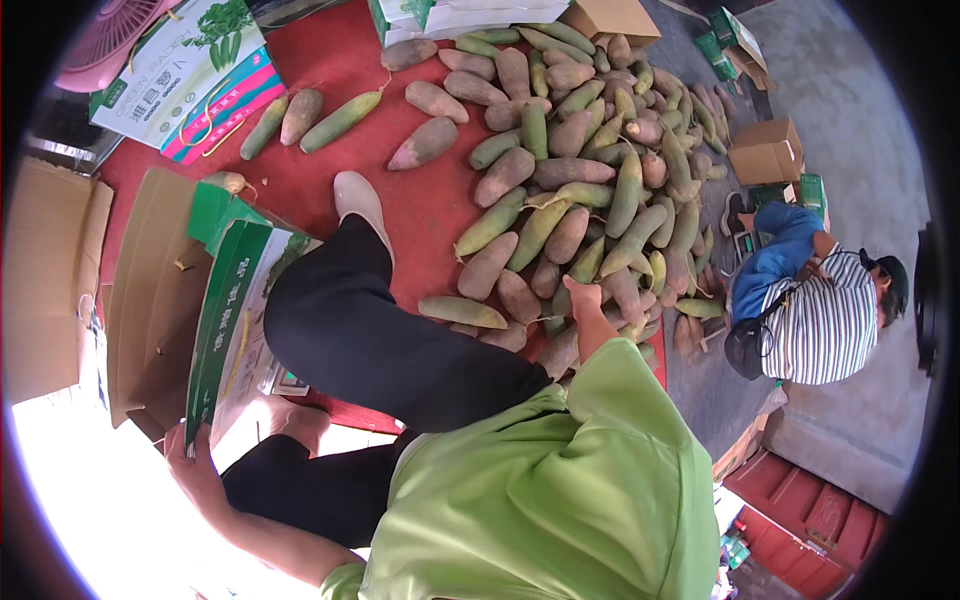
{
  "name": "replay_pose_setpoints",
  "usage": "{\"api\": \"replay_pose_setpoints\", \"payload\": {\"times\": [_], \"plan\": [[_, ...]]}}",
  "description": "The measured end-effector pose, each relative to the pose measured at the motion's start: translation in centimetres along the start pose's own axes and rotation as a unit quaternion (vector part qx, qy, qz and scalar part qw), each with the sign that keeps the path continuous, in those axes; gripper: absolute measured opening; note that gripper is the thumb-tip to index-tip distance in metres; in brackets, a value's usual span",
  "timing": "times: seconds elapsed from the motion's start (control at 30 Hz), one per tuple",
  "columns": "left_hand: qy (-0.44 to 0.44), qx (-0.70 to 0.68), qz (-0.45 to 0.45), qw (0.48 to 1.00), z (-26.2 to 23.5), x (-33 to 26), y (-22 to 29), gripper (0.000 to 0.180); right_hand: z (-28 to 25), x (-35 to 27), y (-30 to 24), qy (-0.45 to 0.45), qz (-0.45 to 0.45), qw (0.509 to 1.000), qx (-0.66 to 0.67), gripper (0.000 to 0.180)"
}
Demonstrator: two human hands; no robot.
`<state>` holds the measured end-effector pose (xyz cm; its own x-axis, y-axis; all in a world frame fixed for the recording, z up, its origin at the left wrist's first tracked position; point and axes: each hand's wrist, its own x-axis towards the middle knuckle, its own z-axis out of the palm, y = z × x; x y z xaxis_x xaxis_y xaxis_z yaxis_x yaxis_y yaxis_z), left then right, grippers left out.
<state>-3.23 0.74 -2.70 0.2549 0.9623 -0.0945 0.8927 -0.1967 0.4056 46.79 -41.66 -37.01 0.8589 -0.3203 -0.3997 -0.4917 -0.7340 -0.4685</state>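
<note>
Reaching into the heap of long green-and-brown roots point(590, 170) on the red mat point(330, 70), right hand point(583, 300) touches one, finger state indiscernible; left hand point(195, 465) fingers curl around the green-printed carton point(225, 330) flap's lower edge.

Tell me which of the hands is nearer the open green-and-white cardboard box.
Left. The left hand grips the lower flap edge of the green-and-white cardboard box. The right hand is far off, reaching into the pile of long green-pink radishes.

Green-and-white printed carton point(232, 330), open and tilted on the red mat, green-pink radishes point(570, 200) heaped beyond
</note>
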Motion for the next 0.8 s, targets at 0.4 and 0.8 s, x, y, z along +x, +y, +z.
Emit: {"api": "replay_pose_setpoints", "payload": {"times": [0.4,0.8], "plan": [[0.024,-0.004,-0.016,1.0,-0.4,-0.8,1.7,0.017,-2.2,-3.9,-3.7,-0.083,0.01,0.996,-0.006,0.066],[0.02,0.072,-0.021,0.997,-0.9,-1.8,3.1,0.018,-2.0,-18.7,-25.9,-0.386,-0.372,0.828,0.162,0.059]]}}
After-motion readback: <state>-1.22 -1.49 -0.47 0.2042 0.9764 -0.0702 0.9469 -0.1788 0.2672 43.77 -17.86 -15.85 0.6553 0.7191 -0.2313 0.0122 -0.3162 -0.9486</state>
